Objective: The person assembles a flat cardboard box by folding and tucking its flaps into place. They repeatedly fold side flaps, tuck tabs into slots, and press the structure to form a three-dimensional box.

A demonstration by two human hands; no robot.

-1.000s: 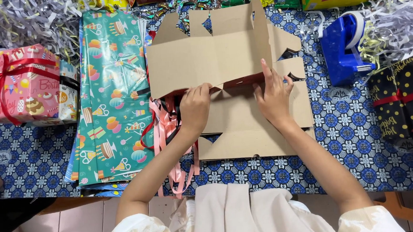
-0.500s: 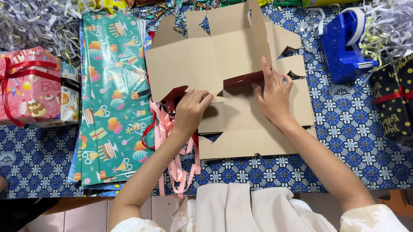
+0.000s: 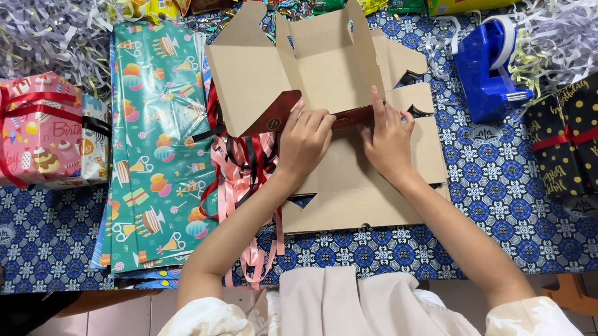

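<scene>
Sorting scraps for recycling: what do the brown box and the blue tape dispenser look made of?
Brown box: apparently matte kraft cardboard, with creased flaps and cut edges, dark red inside. Blue tape dispenser: probably moulded plastic, smooth and faintly glossy.
</scene>
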